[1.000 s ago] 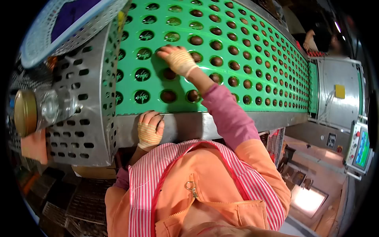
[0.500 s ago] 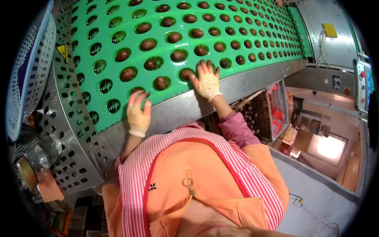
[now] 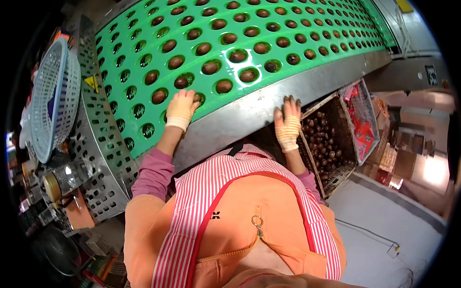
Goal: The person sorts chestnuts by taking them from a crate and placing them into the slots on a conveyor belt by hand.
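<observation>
My left hand (image 3: pixel 180 111), in a pale ribbed glove, reaches over the near-left part of a green pocketed sheet (image 3: pixel 126 108). Its fingers and thumb are closed around a brown egg (image 3: pixel 198 99) lying in one pocket. Dark fingertips show on my right hand (image 3: pixel 288 124), in a striped glove; its fingers are stretched out and nothing is visible in them. It is at the outer edge of the steel rail (image 3: pixel 269 103), beside a crate (image 3: pixel 311 158) of loose brown eggs (image 3: pixel 326 144). Rows of brown eggs (image 3: pixel 210 67) fill most pockets.
At the left, pockets without eggs show dark printed marks (image 3: pixel 139 111). A perforated steel guard (image 3: pixel 98 144) borders the sheet. Beyond it are a pale blue basket (image 3: pixel 53 96) and a clear jar (image 3: pixel 72 175). A bin with red packets (image 3: pixel 360 117) adjoins the crate.
My right hand has come off the green sheet and back toward the crate. My left hand has moved farther onto the sheet, to an egg. The view has shifted, showing more of the crate.
</observation>
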Tool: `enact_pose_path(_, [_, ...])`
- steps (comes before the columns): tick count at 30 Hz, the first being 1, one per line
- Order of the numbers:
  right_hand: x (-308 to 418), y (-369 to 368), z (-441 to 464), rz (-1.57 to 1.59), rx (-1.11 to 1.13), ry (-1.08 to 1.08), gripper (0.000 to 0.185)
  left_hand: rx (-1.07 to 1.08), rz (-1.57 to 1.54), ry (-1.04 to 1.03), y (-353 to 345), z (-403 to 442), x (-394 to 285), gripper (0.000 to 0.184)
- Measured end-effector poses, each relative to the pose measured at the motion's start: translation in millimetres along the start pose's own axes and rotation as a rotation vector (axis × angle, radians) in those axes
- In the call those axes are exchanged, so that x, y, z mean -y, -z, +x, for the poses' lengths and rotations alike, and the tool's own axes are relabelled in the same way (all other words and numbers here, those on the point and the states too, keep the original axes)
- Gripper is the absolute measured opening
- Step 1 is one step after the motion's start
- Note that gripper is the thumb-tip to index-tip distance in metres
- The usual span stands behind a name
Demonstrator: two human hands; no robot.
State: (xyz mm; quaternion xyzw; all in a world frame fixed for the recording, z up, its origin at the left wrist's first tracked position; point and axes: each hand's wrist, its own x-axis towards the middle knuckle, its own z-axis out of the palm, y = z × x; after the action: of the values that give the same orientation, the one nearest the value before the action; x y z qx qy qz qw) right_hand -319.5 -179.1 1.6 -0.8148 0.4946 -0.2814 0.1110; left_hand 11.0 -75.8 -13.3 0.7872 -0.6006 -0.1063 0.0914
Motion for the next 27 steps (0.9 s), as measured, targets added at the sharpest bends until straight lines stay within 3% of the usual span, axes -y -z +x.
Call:
enact_pose_path(2, [-26.0, 21.9, -18.6, -0.001, -0.064, -0.07, 0.048, -0.064, 0.025, 0.037, -20.0, 1.2, 7.3, 0.028])
enact_pose_path(5, [-61.7, 47.2, -52.8, -0.077, -0.104, -0.194, 0.047, -0.299, 0.106, -0.122, -21.5, -6.3, 18.6, 0.03])
enact_pose_path(7, [-77.6, 69.8, -69.6, -0.093, -0.11, -0.292, 0.049, -0.381, 0.256, 0.027, 2.2, 4.6, 19.4, 0.041])
enact_pose_path(8, [-103.0, 66.0, -93.5, -0.155, -0.155, -0.341, 0.049, -0.553, 0.238, 0.05, 3.0, 15.2, 34.6, 0.052])
enact_pose_path(10, [-123.0, 79.8, -119.5, -0.163, -0.174, -0.502, 0.049, -0.383, 0.184, 0.288, 24.8, 27.2, 29.9, 0.066])
enact_pose_path(12, [-155.6, 98.0, -148.6, -0.189, -0.257, -0.695, 0.05, -0.281, 0.276, 0.176, -19.9, 31.1, 76.9, 0.076])
enact_pose_path(13, [-172.3, 112.3, -164.4, -0.18, -0.32, -0.777, 0.052, -0.197, 0.297, 0.274, -11.0, 29.6, 63.3, 0.079])
enact_pose_path(15, [-199.6, 145.1, -191.3, -0.213, -0.515, -0.904, 0.048, -0.206, 0.305, 0.314, -25.3, 35.0, 88.0, 0.083])
enact_pose_path(17, [-215.8, 182.0, -201.5, 0.008, -0.664, -1.148, 0.042, -0.29, 0.268, 0.251, -27.4, 43.0, 103.5, 0.084])
enact_pose_path(19, [-224.1, 199.5, -213.6, -0.085, -0.647, -1.122, 0.041, -0.277, 0.253, 0.481, 11.4, 41.8, 11.1, 0.084])
enact_pose_path(21, [-253.4, 195.2, -240.2, -0.131, -0.539, -1.057, 0.045, -0.518, 0.042, 0.103, -6.4, 64.8, -8.7, 0.077])
enact_pose_path(22, [-250.4, 196.1, -236.3, -0.054, -0.4, -1.077, 0.048, -0.54, -0.282, -0.034, 6.0, 65.5, -86.2, 0.067])
enact_pose_path(23, [-243.4, 194.7, -223.3, 0.027, -0.26, -1.09, 0.051, -0.411, -0.573, -0.179, 18.7, 62.5, -161.3, 0.06])
enact_pose_path(24, [-243.6, 186.3, -214.6, 0.071, -0.125, -1.094, 0.053, -0.309, -0.63, -0.317, 3.1, 69.1, -195.1, 0.053])
enact_pose_path(25, [-246.9, 175.9, -205.8, 0.116, 0.007, -1.091, 0.055, -0.237, -0.447, -0.376, -14.2, 66.8, -235.4, 0.047])
enact_pose_path(26, [-254.0, 163.1, -199.6, 0.136, 0.093, -1.038, 0.057, -0.038, -0.581, -0.514, -27.3, 62.8, -280.1, 0.045])
enact_pose_path(27, [-261.6, 148.8, -193.4, 0.155, 0.175, -0.981, 0.059, 0.196, -0.493, -0.643, -27.8, 61.0, -328.0, 0.048])
